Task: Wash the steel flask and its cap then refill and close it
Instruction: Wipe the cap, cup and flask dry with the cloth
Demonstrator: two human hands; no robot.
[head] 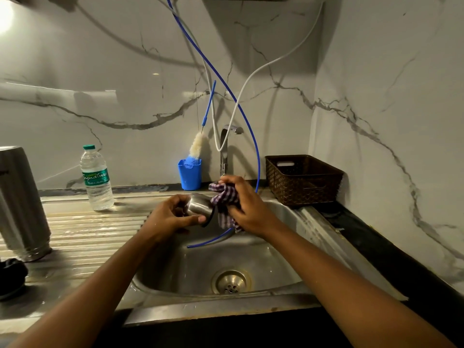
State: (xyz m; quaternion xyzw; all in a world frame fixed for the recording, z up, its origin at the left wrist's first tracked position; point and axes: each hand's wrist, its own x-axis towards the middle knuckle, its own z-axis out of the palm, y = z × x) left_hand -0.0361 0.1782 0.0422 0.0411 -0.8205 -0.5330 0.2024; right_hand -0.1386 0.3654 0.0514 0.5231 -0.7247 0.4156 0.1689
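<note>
Presently drying: left hand grips steel cap, right hand clutches checked cloth against it; refilling flask likely next.

The ribbed steel drainboard is carrying an upright water bottle and, at its left edge, the steel flask standing, while a blue cup and brown basket are sitting along the back.
</note>
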